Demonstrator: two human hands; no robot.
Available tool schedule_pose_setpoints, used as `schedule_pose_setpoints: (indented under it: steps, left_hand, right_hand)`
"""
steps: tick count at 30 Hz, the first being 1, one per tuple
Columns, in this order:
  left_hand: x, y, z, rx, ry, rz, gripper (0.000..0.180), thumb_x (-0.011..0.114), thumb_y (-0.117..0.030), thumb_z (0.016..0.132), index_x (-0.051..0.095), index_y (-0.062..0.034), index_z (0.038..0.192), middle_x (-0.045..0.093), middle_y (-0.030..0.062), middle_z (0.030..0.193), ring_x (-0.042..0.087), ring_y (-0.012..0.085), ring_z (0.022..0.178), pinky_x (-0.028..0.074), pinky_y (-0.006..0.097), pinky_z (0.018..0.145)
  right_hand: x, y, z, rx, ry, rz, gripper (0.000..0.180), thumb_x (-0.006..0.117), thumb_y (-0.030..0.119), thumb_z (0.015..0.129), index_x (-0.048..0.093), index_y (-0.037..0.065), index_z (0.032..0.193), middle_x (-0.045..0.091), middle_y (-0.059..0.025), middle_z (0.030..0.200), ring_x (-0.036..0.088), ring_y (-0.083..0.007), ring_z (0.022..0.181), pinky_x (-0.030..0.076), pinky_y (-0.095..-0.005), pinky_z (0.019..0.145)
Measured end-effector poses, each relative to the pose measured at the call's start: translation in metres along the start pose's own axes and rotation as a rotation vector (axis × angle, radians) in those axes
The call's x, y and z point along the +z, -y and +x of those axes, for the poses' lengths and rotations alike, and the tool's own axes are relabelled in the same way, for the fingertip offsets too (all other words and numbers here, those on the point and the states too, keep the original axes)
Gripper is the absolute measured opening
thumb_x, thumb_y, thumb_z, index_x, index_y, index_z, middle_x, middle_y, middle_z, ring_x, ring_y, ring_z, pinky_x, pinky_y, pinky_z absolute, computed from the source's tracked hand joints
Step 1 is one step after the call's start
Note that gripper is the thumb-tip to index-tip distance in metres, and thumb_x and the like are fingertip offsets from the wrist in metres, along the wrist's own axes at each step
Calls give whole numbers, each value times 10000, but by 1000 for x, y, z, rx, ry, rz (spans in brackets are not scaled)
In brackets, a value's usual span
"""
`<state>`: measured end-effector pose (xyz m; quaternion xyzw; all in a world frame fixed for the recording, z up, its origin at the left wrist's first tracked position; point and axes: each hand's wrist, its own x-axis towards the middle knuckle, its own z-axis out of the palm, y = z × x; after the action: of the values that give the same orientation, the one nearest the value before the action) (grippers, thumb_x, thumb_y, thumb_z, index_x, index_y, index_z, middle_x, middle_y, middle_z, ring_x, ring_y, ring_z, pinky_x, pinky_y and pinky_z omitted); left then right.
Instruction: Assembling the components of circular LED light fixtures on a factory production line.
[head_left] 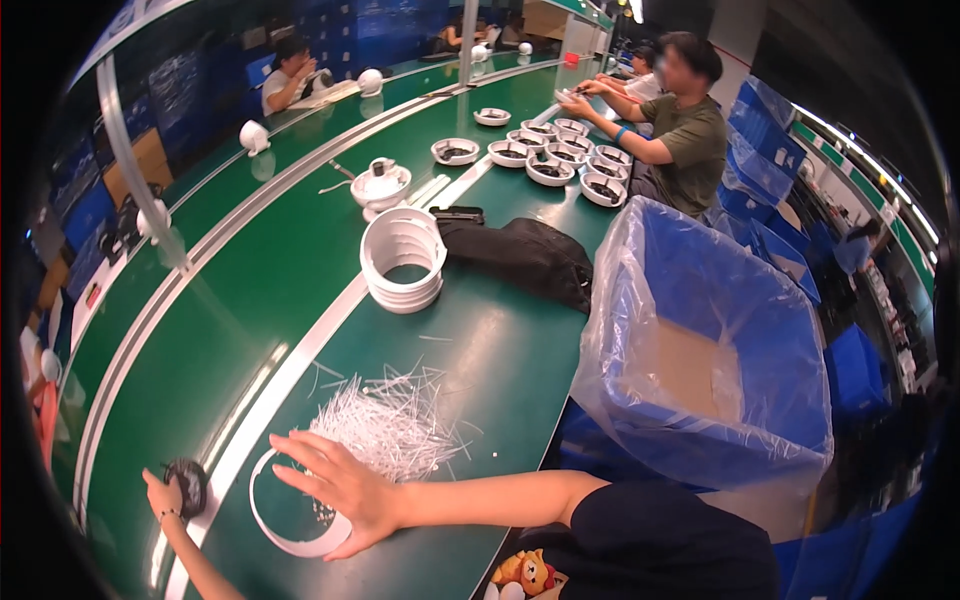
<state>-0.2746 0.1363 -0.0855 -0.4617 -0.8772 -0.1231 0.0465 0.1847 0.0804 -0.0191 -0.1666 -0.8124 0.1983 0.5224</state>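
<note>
At the lower left, my left hand (165, 497) is closed round the side of a dark, round, coiled-looking part (187, 486) by the metal strip; its exact kind is unclear. My right hand (350, 488) spans a white plastic ring (303, 547), thumb on the near side and fingers stretched across the far side. The hand covers the ring's right part. Small white bits show on the table inside it. Just beyond my right hand lies a loose heap of thin white strips (390, 425). Farther off stands a stack of similar white rings (402, 285).
A black cloth bag (520, 255) lies beside the stack. Right of the table is a blue bin (780, 385) lined with clear plastic. White bowls with dark parts (550, 172) cluster ahead, near a co-worker (685, 125). A white assembly (380, 185) stands beyond the stack.
</note>
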Motion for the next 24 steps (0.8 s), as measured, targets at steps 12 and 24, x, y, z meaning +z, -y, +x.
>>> schedule_pose_setpoints:
  steps: [12, 24]
  left_hand:
    - [-62, -187, -179, 55, 103, -1571, 306, 522, -15, 804, 405, 28, 1084, 540, 108, 1023, 543, 154, 903, 441, 279, 818]
    - [-72, -208, -245, 124, 777, -1939, 446, 382, -255, 903, 293, -42, 1284, 438, 131, 1222, 460, 239, 1101, 371, 385, 945]
  right_hand:
    - [3, -4, 11, 479, -211, 761, 1130, 822, 186, 516, 68, -5, 1336, 253, -171, 1312, 328, -256, 1198, 337, -361, 952]
    - [13, -9, -6, 504, -58, 456, 1135, 824, 267, 520, 84, -38, 1325, 198, -201, 1340, 261, -277, 1237, 217, -349, 1018]
